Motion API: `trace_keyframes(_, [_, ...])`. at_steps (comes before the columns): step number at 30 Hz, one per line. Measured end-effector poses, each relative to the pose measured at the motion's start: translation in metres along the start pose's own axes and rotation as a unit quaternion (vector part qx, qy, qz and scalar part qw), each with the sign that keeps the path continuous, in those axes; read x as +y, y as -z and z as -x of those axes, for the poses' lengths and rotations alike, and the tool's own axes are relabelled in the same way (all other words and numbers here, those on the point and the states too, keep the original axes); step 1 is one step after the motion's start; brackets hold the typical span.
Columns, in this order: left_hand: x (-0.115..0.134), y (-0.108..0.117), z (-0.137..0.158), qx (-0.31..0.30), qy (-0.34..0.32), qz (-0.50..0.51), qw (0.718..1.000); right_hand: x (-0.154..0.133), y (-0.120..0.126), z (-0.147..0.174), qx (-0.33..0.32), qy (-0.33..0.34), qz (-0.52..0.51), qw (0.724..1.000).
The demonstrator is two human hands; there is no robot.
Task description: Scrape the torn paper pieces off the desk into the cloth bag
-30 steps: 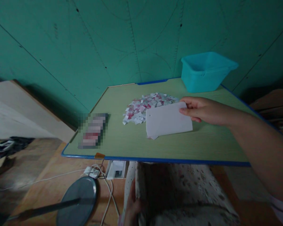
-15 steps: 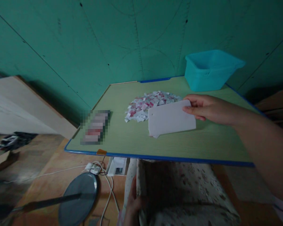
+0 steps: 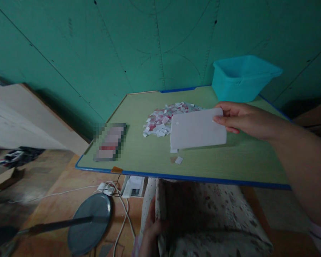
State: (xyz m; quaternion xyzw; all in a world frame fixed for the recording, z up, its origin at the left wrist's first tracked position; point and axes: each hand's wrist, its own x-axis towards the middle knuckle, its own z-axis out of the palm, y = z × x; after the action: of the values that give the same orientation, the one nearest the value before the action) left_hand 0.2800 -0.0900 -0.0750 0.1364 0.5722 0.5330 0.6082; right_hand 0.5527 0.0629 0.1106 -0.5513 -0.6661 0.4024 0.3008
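Observation:
In my right hand (image 3: pixel 238 119) is a thin white board (image 3: pixel 198 128) with rounded corners and a small hole, pinched at its right end. It stands tilted over the table, partly covering a heap of small white and pink paper scraps (image 3: pixel 160 121). Two loose scraps (image 3: pixel 179 160) lie in front of the board, and another shows at its lower left corner. Below the table edge, my left hand (image 3: pixel 151 232) is closed on the left rim of a floral cloth container (image 3: pixel 227 207) with a dark inside; its fingers are partly in shadow.
A turquoise plastic bin (image 3: pixel 240 80) stands at the table's back right, against the green wall (image 3: pixel 96 46). A pixelated phone-like object (image 3: pixel 111 142) lies on the left of the table (image 3: pixel 139 160). On the floor are a round grey base (image 3: pixel 91 225), white cables (image 3: pixel 123 228) and a power strip (image 3: pixel 105 189).
The white board has lifted slightly and shifted right with my right hand, uncovering loose scraps near the front edge. My left hand stays at the cloth container; the camera view has shifted a little.

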Motion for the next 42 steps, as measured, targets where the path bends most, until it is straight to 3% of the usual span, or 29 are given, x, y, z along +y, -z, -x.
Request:
trace_keyframes(3, [0.001, 0.001, -0.001, -0.022, -0.011, -0.017, 1.0, 0.002, 0.004, -0.001, -0.002, -0.007, -0.002, 1.0])
trace_keyframes(6, [0.002, 0.003, -0.002, 0.009, -0.037, -0.072, 0.997, 0.002, 0.005, 0.0, -0.04, -0.021, -0.001, 0.999])
trace_keyframes(10, [0.005, 0.001, 0.005, -0.032, 0.012, -0.06, 0.998, 0.005, 0.007, -0.001, -0.059, -0.026, 0.0, 0.998])
trace_keyframes(16, [0.001, 0.001, 0.001, -0.006, -0.009, -0.009, 1.0, 0.013, 0.015, -0.007, 0.01, -0.035, 0.016, 0.999])
trace_keyframes(21, [-0.006, 0.008, -0.01, 0.037, -0.037, -0.061, 0.997, 0.01, 0.014, -0.006, 0.011, -0.048, 0.004, 0.999])
trace_keyframes(26, [-0.003, 0.005, -0.001, 0.017, 0.001, -0.004, 1.0, 0.01, 0.02, -0.003, 0.002, -0.057, 0.006, 0.998])
trace_keyframes(30, [0.005, -0.002, 0.006, -0.018, 0.012, 0.033, 0.999, 0.018, 0.03, -0.005, 0.035, -0.076, 0.013, 0.996])
trace_keyframes(36, [0.01, -0.005, 0.01, 0.001, -0.007, -0.044, 0.999, 0.019, 0.034, -0.006, 0.113, -0.107, -0.033, 0.987])
trace_keyframes(39, [0.009, -0.005, 0.011, -0.025, 0.009, -0.036, 0.999, 0.012, 0.026, -0.005, 0.101, -0.092, -0.059, 0.989])
trace_keyframes(42, [0.005, -0.002, 0.008, -0.027, -0.015, -0.03, 0.999, 0.01, 0.017, -0.004, 0.072, -0.059, -0.055, 0.994])
